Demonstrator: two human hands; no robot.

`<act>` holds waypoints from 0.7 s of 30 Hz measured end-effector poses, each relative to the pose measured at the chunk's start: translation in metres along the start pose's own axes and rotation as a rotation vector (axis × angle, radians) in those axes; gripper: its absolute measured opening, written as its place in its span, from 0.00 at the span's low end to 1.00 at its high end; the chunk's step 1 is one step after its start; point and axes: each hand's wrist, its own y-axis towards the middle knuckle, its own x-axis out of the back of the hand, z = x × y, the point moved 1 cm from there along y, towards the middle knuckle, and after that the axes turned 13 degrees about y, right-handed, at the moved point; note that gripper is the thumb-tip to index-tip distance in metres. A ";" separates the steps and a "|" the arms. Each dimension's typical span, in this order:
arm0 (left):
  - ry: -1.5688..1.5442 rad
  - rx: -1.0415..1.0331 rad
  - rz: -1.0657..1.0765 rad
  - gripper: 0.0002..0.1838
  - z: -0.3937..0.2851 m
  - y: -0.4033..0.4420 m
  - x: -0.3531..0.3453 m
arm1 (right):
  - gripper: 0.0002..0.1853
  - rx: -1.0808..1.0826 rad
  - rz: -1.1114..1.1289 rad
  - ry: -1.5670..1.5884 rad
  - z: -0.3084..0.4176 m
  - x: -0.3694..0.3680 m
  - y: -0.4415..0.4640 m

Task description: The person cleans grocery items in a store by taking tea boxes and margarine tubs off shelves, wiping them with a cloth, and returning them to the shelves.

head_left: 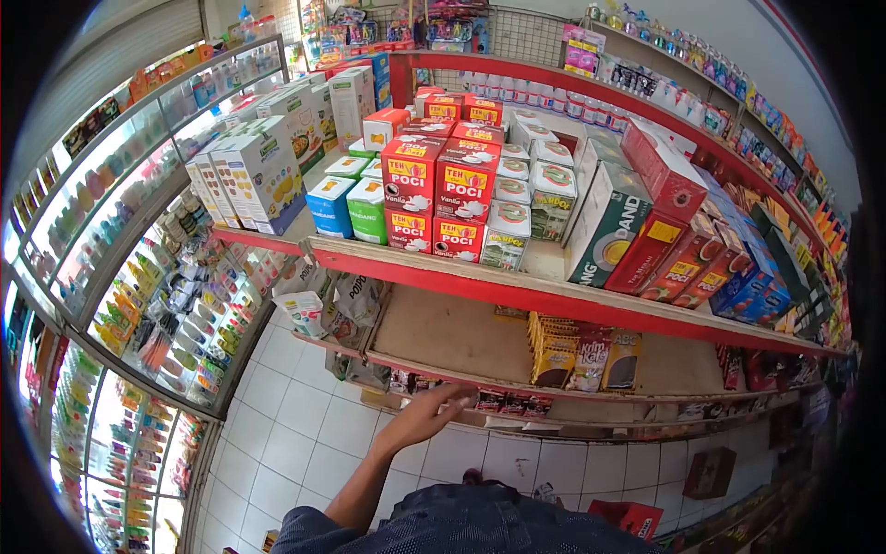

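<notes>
My left hand (429, 415) reaches in from the lower left, over the edge of a lower shelf. Its fingers look stretched out, and I see nothing held in them. Closest to the fingertips are dark red packets (512, 403) on that low shelf; whether the hand touches them I cannot tell. On the shelf above stand yellow-brown pouches (552, 351), a Krim Kafe pouch (589, 360) and an ABC pouch (621, 360). My right hand is out of the picture.
Red Teh Poci boxes (409, 175), green-and-white tea boxes (507, 222) and a dark green Pandang box (604, 226) fill the top shelf (443, 274). Glass display cases (166, 305) line the left. A brown carton (710, 473) and a red box (628, 519) sit on the tiled floor (314, 462).
</notes>
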 end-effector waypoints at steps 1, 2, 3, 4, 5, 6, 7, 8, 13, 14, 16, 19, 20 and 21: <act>-0.005 -0.037 -0.040 0.19 -0.003 0.004 0.002 | 0.59 0.002 0.001 -0.005 0.004 -0.002 0.000; 0.000 -0.043 -0.044 0.19 -0.009 0.008 0.005 | 0.59 0.006 0.004 -0.015 0.011 -0.003 0.004; -0.017 -0.034 -0.057 0.19 -0.017 0.010 0.009 | 0.59 0.011 0.013 -0.031 0.019 -0.003 0.008; -0.033 -0.020 -0.075 0.19 -0.022 0.010 0.011 | 0.59 0.016 0.026 -0.050 0.027 -0.004 0.014; -0.024 -0.013 -0.089 0.19 -0.023 0.009 0.010 | 0.59 0.021 0.044 -0.069 0.036 -0.008 0.021; -0.034 -0.033 -0.112 0.18 -0.024 0.010 0.009 | 0.59 0.025 0.061 -0.087 0.044 -0.012 0.027; -0.045 -0.056 -0.131 0.18 -0.025 0.009 0.009 | 0.59 0.028 0.074 -0.103 0.052 -0.015 0.032; -0.040 -0.053 -0.137 0.18 -0.025 0.007 0.010 | 0.59 0.028 0.084 -0.118 0.059 -0.017 0.035; -0.053 0.007 -0.138 0.18 -0.012 -0.001 0.011 | 0.59 0.043 0.127 -0.217 0.104 -0.014 0.059; -0.054 0.013 -0.148 0.18 -0.011 -0.002 0.014 | 0.59 0.043 0.135 -0.240 0.111 -0.012 0.064; -0.007 0.064 -0.196 0.18 -0.011 -0.004 0.022 | 0.59 0.031 0.150 -0.277 0.119 -0.009 0.066; -0.034 0.090 -0.249 0.17 -0.014 -0.007 0.028 | 0.59 0.008 0.172 -0.321 0.123 -0.008 0.068; -0.031 0.108 -0.261 0.17 -0.016 -0.007 0.030 | 0.59 0.003 0.180 -0.334 0.125 -0.008 0.070; 0.002 0.067 -0.322 0.16 -0.014 -0.007 0.029 | 0.59 -0.002 0.187 -0.348 0.127 -0.008 0.072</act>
